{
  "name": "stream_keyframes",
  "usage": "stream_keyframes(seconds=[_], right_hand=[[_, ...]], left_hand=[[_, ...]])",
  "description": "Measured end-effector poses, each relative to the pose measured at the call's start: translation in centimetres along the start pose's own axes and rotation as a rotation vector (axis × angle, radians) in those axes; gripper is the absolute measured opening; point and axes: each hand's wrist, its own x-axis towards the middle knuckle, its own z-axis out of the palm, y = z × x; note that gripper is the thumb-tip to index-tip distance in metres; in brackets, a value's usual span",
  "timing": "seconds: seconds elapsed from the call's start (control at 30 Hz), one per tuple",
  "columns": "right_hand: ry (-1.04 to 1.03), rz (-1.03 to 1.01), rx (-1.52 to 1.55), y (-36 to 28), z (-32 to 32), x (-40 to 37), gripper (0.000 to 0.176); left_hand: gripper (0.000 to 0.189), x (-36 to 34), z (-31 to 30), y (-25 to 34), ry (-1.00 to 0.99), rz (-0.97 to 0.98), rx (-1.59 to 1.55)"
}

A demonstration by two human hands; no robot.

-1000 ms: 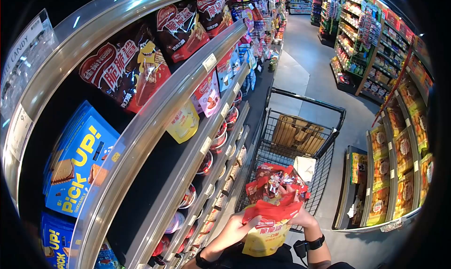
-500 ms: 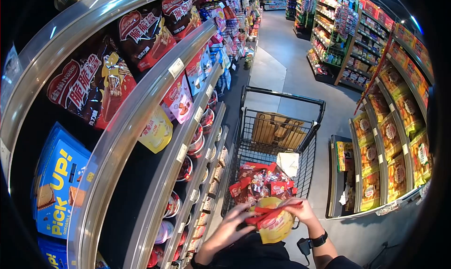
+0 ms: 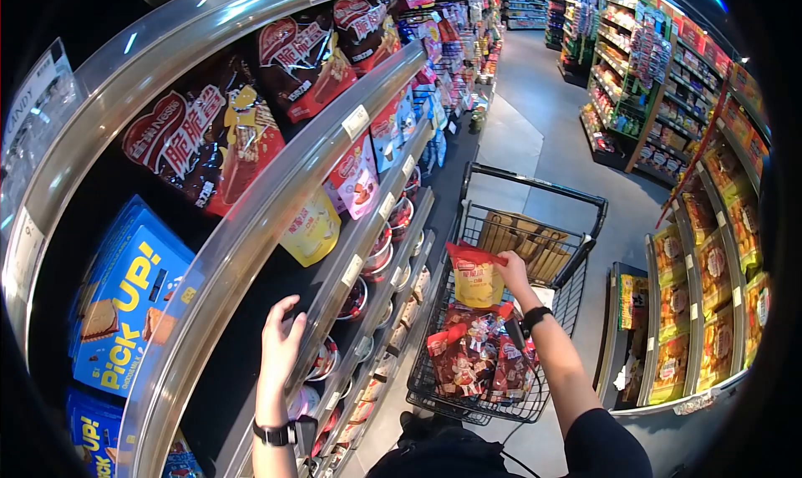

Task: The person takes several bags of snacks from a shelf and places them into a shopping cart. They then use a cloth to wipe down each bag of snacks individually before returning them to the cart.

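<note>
My right hand [image 3: 515, 273] grips the top corner of a snack pouch [image 3: 478, 284], yellow below with a red top. The pouch hangs upright over the shopping cart [image 3: 535, 175]. Beneath it, several red and brown candy bags [image 3: 478, 365] lie in the cart. My left hand [image 3: 282, 336], fingers apart and holding nothing, is raised beside the edge of the shelf on the left. A yellow pouch [image 3: 311, 229] like the held one stands on that shelf, just beyond the hand.
Blue Pick Up! packs [image 3: 125, 298] and dark Nestlé bags [image 3: 205, 139] fill the upper left shelves, behind clear front rails. Cups [image 3: 355, 298] line lower shelves. A brown paper bag [image 3: 518, 237] sits in the cart's far end. Shelves of yellow packs [image 3: 714, 269] stand right.
Both hands were on the pouch near my body. My left hand has let go and moved left to the shelf; my right hand has carried the pouch forward over the cart.
</note>
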Motion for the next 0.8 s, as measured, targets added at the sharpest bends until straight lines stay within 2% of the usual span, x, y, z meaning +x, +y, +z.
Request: stream_keyframes(seconds=[0.03,0.1,0.13,0.17,0.2,0.23,0.27,0.3,0.33,0.37,0.4,0.43,0.5,0.53,0.57,0.67,0.7,0.8], right_hand=[[-0.019,-0.023,-0.142,2.3,1.0,-0.1,0.017],[-0.078,0.189,-0.241,4.5,1.9,-1.6,0.034],[-0.127,0.317,-0.27,4.0,1.7,-2.2,0.057],[-0.209,0.421,-0.265,3.6,1.1,-3.0,0.07],[-0.228,0.351,-0.183,3.3,0.5,-4.0,0.074],[-0.189,0.198,-0.103,3.6,-0.1,-5.5,0.075],[-0.184,0.168,-0.079,2.8,-1.1,-6.8,0.074],[-0.178,0.141,-0.057,1.2,-2.8,-8.2,0.074],[-0.179,0.144,-0.058,-0.5,-4.3,-9.5,0.074],[-0.186,0.238,0.109,-2.2,-5.9,-10.7,0.072],[-0.188,0.331,0.272,-3.5,-7.6,-11.9,0.071],[-0.179,0.352,0.281,-4.2,-9.0,-13.2,0.066],[-0.112,0.351,0.304,-5.2,-11.6,-15.2,0.061],[-0.041,0.386,0.323,-5.5,-12.4,-16.1,0.052],[-0.029,0.388,0.322,-6.0,-13.3,-16.5,0.052],[-0.002,0.398,0.429,-7.9,-14.3,-17.6,0.036],[-0.002,0.405,0.429,-9.5,-14.5,-17.4,0.036],[-0.131,0.325,0.659,-15.4,-13.3,-15.1,0.028]], left_hand=[[0.04,0.9,-0.3,-2.0,0.006,-0.032,0.048],[0.053,2.3,-0.8,-4.7,0.057,0.008,0.15],[0.062,3.1,-1.3,-5.3,0.075,0.012,0.176],[0.062,3.7,-1.6,-5.7,0.081,0.017,0.188],[0.064,4.5,-1.6,-5.3,0.118,0.032,0.175],[0.066,5.3,-1.6,-5.3,0.155,0.046,0.16],[0.071,7.2,-1.9,-6.3,0.152,-0.029,0.159],[0.07,8.6,-1.5,-5.8,0.166,0.01,0.161],[0.069,10.0,-1.1,-5.0,0.178,0.052,0.161],[0.069,11.4,-0.7,-4.3,0.172,0.013,0.134],[0.067,13.1,-0.3,-4.0,0.144,0.122,0.012],[0.065,14.7,0.1,-4.4,0.114,0.232,-0.113],[0.06,17.8,1.1,-7.3,0.259,0.03,-0.346],[0.052,17.3,1.8,-6.3,0.275,0.116,-0.474],[0.052,16.8,2.0,-5.2,0.265,0.123,-0.477],[0.049,14.1,1.5,-1.6,0.197,0.146,-0.815],[0.047,13.0,1.1,-0.9,0.178,0.145,-0.924],[0.039,10.8,-0.1,-0.4,0.149,0.08,-1.204]])
